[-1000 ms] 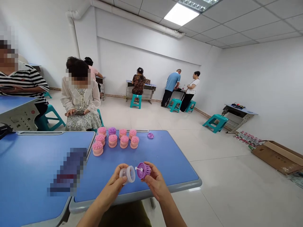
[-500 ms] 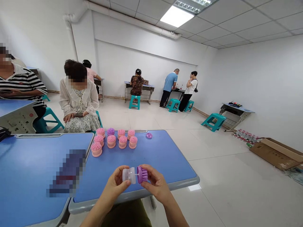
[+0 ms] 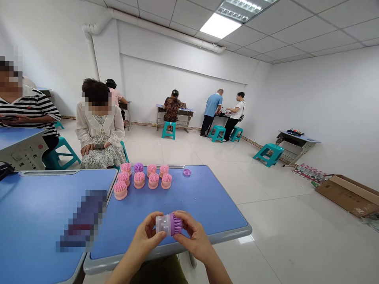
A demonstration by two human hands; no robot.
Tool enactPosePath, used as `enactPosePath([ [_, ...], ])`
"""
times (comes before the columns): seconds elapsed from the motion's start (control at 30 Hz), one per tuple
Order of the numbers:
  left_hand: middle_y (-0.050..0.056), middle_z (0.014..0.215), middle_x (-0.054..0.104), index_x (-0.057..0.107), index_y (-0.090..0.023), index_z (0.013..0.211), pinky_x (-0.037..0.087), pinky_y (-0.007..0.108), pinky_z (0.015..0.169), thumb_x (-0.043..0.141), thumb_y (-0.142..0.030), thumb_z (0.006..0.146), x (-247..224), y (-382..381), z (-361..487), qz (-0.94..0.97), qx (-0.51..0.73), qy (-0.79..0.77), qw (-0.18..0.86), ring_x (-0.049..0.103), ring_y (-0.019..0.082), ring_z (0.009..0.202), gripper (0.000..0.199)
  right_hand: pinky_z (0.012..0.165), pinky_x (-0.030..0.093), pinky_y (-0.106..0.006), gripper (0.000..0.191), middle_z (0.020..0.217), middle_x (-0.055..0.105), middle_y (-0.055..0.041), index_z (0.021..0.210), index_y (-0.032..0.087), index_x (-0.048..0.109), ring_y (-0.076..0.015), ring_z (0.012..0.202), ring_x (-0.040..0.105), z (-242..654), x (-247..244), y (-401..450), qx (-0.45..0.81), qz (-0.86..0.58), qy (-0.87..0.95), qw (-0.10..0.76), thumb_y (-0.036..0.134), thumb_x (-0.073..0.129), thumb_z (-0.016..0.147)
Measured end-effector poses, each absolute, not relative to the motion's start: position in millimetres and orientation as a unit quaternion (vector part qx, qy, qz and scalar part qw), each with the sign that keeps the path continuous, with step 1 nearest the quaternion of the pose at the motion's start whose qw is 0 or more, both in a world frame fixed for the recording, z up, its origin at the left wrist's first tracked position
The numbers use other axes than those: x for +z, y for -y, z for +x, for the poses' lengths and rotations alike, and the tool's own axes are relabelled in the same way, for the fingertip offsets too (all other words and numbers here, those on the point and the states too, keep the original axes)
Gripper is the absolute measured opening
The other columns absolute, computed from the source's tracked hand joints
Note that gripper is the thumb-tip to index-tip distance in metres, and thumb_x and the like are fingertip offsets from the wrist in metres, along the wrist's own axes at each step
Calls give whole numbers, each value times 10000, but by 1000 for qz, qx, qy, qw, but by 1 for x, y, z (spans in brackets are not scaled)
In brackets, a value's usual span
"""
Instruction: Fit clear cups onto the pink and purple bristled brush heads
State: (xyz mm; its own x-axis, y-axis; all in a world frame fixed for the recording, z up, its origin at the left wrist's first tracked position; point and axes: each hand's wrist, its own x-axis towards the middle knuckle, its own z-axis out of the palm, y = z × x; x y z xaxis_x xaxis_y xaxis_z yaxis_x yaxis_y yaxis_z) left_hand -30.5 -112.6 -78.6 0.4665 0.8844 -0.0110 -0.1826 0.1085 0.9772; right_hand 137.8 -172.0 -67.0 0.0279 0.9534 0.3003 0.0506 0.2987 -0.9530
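Note:
Above the front edge of the blue table (image 3: 195, 201), my left hand (image 3: 148, 233) grips a clear plastic container (image 3: 163, 224) lying on its side. My right hand (image 3: 192, 232) holds a purple bristled head (image 3: 175, 224) by its bristle side. The head's rim sits against the container's open end, with no gap visible. Farther back on the table stand several pink brushes (image 3: 153, 180) and one purple brush (image 3: 138, 168), bristles up. A small purple disc (image 3: 186, 172) lies to their right.
A second blue table (image 3: 38, 213) adjoins on the left, with a blurred dark item (image 3: 84, 221) on it. Across the tables sits a person (image 3: 99, 126) in a white top. Stools, desks, other people and a cardboard box (image 3: 346, 195) are farther off.
The purple head and the clear container have come together, closing the gap and hiding the thin stem between them. At the back, the person in white has lowered a hand towards the desk.

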Motion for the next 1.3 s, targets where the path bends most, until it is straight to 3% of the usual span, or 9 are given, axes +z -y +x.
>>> enactPosePath([
  [0.17, 35, 824, 636, 590, -182, 914, 477, 276, 690, 791, -484, 450, -82, 110, -24, 517, 409, -334, 674, 576, 190, 754, 589, 827, 469, -311, 441, 1069, 593, -22, 1033, 274, 622, -190, 941, 587, 141, -62, 172, 409, -448, 562, 562, 66, 661, 646],
  [0.4, 10, 716, 647, 625, -162, 851, 463, 264, 668, 768, -513, 451, -65, 111, -20, 531, 375, -353, 673, 569, 178, 700, 551, 828, 471, -307, 444, 1121, 575, -35, 1049, 275, 611, -196, 1007, 566, 147, -59, 175, 400, -443, 582, 552, 58, 652, 663],
  [0.6, -12, 592, 576, 626, -129, 755, 436, 247, 574, 592, -687, 559, -57, 114, -20, 549, 299, -381, 681, 517, 144, 591, 592, 818, 473, -299, 485, 1136, 572, -35, 1043, 289, 613, -188, 1017, 557, 149, -59, 175, 374, -447, 604, 543, 14, 641, 644],
  [0.8, -15, 495, 537, 588, -136, 631, 411, 247, 513, 483, -765, 573, -58, 113, -21, 565, 266, -406, 668, 489, 128, 485, 640, 817, 471, -295, 482, 1150, 558, -36, 1058, 298, 610, -186, 1021, 560, 151, -59, 176, 380, -442, 614, 532, 30, 640, 659],
  [1.0, -24, 489, 531, 583, -137, 619, 405, 233, 501, 520, -742, 557, -54, 114, -21, 554, 264, -409, 675, 473, 114, 475, 611, 789, 477, -292, 453, 1134, 565, -42, 1052, 272, 611, -183, 972, 573, 148, -58, 177, 386, -457, 612, 518, 54, 644, 656],
  [1.17, -13, 615, 591, 632, -146, 748, 447, 247, 583, 648, -633, 516, -55, 115, -21, 531, 292, -409, 682, 530, 150, 620, 540, 747, 488, -282, 401, 1039, 602, -26, 1040, 259, 607, -169, 874, 581, 145, -60, 176, 382, -493, 598, 504, 127, 662, 665],
  [1.3, -27, 603, 581, 628, -147, 769, 432, 231, 574, 687, -539, 537, -59, 114, -22, 554, 315, -391, 664, 511, 137, 611, 460, 743, 494, -300, 395, 1006, 605, -39, 1075, 235, 586, -170, 833, 582, 145, -62, 176, 394, -519, 577, 493, 201, 651, 687],
])
